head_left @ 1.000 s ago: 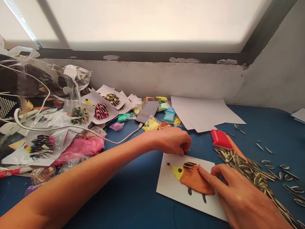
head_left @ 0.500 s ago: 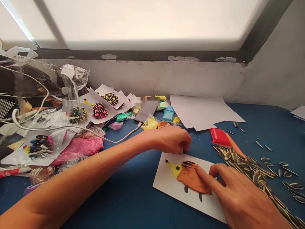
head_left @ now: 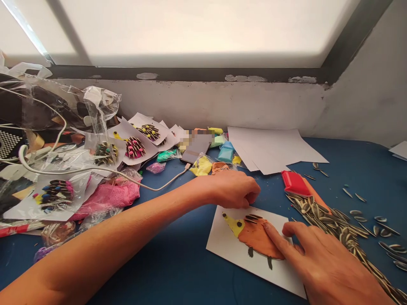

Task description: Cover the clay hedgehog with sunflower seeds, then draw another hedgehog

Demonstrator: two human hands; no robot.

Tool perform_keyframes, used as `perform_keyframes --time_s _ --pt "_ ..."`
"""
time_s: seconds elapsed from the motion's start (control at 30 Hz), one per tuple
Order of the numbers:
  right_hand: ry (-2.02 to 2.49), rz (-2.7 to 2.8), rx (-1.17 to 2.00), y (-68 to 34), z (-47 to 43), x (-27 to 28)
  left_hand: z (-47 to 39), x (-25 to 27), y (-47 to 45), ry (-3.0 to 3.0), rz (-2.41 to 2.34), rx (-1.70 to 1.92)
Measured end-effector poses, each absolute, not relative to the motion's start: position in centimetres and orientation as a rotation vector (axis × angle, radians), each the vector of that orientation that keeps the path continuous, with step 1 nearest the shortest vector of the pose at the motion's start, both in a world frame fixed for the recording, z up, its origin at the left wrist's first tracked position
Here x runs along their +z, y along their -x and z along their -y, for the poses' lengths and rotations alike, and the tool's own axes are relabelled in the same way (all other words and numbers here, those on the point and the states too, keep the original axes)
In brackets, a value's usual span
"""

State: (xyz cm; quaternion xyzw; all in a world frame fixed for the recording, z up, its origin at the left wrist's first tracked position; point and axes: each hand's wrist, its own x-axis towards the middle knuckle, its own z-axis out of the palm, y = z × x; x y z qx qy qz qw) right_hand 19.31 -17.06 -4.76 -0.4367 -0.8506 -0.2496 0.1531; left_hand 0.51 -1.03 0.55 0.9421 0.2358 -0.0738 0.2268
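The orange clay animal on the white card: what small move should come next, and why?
Perhaps press another seed from the loose pile into the orange body, beside the few seeds near its yellow head: most of the body looks bare, and the right hand has a fingertip on it.

On the table (head_left: 178, 258), seeds (head_left: 346, 239) lie right of the card (head_left: 219, 243). Paper sheets (head_left: 276, 148) lie behind it, with a phone (head_left: 197, 148) to their left.
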Motion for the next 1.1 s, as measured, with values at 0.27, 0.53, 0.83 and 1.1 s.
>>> perform_keyframes --time_s 0.27,0.53,0.83,1.1 --pt "1.278 2.419 -0.658 -19.8 17.6 -5.1 1.1 0.7 -0.5 -2.596 -0.644 -0.217" --pt "1.380 2.373 -0.548 -20.9 19.0 -6.1 0.9 0.3 -0.5 -2.609 -0.632 -0.203" --pt "1.367 2.378 -0.595 -20.4 17.6 -5.5 0.9 0.5 -0.4 -2.611 -0.630 -0.207" --pt "1.394 2.426 -0.599 -19.9 16.9 -4.9 0.9 0.3 -0.4 -2.609 -0.622 -0.202"
